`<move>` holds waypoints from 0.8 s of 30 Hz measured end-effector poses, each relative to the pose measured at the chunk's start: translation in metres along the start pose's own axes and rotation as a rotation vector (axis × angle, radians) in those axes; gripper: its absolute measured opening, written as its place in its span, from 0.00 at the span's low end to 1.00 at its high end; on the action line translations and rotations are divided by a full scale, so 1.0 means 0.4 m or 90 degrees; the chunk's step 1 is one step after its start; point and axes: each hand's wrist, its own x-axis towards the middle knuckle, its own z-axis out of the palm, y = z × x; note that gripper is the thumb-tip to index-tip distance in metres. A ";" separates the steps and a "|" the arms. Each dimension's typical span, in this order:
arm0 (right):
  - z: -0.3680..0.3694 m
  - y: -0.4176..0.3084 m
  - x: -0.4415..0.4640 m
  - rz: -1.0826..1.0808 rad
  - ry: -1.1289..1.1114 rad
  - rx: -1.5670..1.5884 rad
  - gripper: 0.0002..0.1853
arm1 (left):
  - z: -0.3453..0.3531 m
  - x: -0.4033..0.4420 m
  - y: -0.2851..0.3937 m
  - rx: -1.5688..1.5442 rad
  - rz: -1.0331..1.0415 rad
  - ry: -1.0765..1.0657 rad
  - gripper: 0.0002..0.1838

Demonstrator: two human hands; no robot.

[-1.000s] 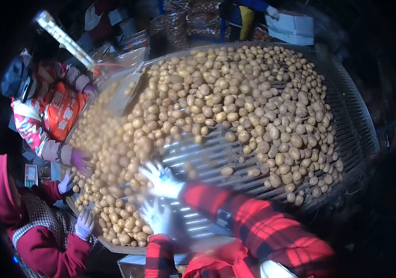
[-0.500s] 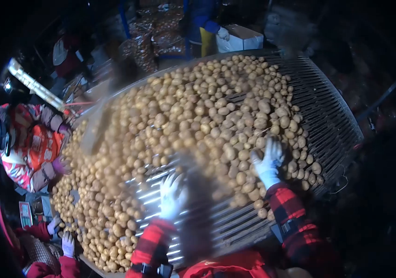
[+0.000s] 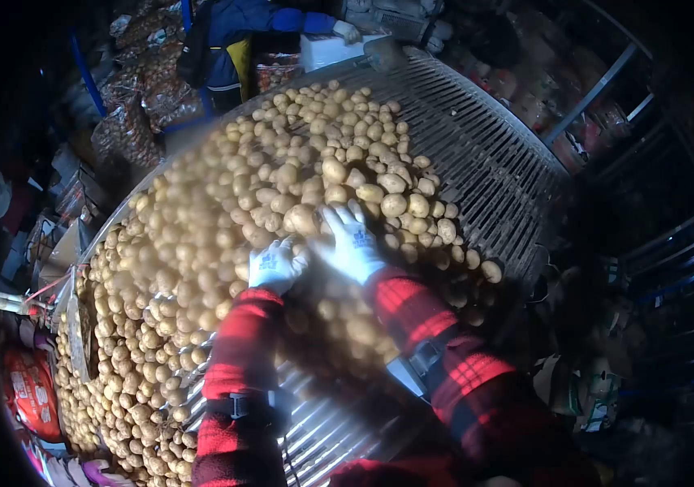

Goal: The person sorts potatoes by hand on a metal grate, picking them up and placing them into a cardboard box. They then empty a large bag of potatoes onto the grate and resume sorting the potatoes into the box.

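Note:
A wide heap of potatoes (image 3: 282, 174) covers much of a slatted metal sorting table (image 3: 464, 118). My left hand (image 3: 276, 266), in a white glove, rests against potatoes near the middle, its fingers bent downward and apart. Close by on the right, my right hand (image 3: 352, 243) lies over potatoes with its gloved fingers spread. Neither hand grips a potato that I can see. Potatoes just below my right hand are dim and partly smeared by a blur.
Bare slats (image 3: 326, 430) show near my body. A person in a blue jacket (image 3: 241, 28) stands at the far side by a white box (image 3: 330, 50). Mesh sacks (image 3: 131, 122) are piled at the back left. An orange-red garment (image 3: 32, 394) of another person shows at the left edge.
My view has swung to the right. Both hands have moved forward over the potatoes and closer together; my left hand has gone from bare slats onto the heap.

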 end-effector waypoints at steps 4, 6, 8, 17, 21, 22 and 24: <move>0.001 -0.018 -0.071 0.127 -0.121 0.033 0.43 | -0.029 -0.035 0.020 0.078 -0.011 -0.070 0.39; -0.040 -0.058 -0.107 0.145 -0.183 0.046 0.47 | -0.012 -0.088 -0.024 0.069 0.039 -0.017 0.36; -0.014 -0.105 -0.169 0.105 -0.103 0.124 0.48 | -0.047 -0.183 -0.023 0.098 0.029 0.034 0.34; 0.112 -0.493 -0.413 -0.023 -0.161 0.169 0.43 | -0.114 -0.614 -0.212 0.029 -0.144 0.069 0.31; 0.197 -0.675 -0.451 -0.274 -0.265 0.108 0.40 | -0.096 -0.895 -0.334 0.210 -0.242 0.099 0.31; 0.181 -0.729 -0.466 -0.303 -0.313 0.059 0.41 | -0.096 -0.965 -0.340 0.252 -0.283 0.103 0.31; 0.186 -0.807 -0.534 -0.371 -0.348 0.020 0.43 | -0.098 -1.078 -0.324 0.288 -0.365 0.067 0.33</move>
